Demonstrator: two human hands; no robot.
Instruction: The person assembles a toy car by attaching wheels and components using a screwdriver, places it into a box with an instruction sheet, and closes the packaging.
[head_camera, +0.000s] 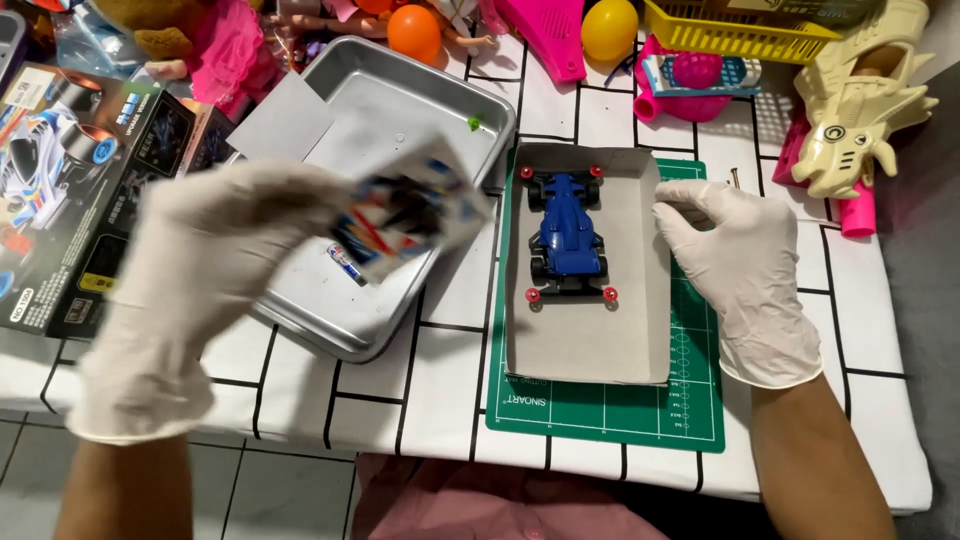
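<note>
The gloved left hand (215, 270) grips a blurred sticker sheet (405, 215) above a metal tray (400, 95). The gloved right hand (735, 265), fingers loosely apart, touches the grey cardboard tray (590, 340) just left of it, holding a blue toy car (568, 235).

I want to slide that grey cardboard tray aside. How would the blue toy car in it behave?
The blue toy car sits on its wheels, so it would likely roll inside the grey cardboard tray. It looks like light plastic, probably easy to jolt against the low walls.
</note>
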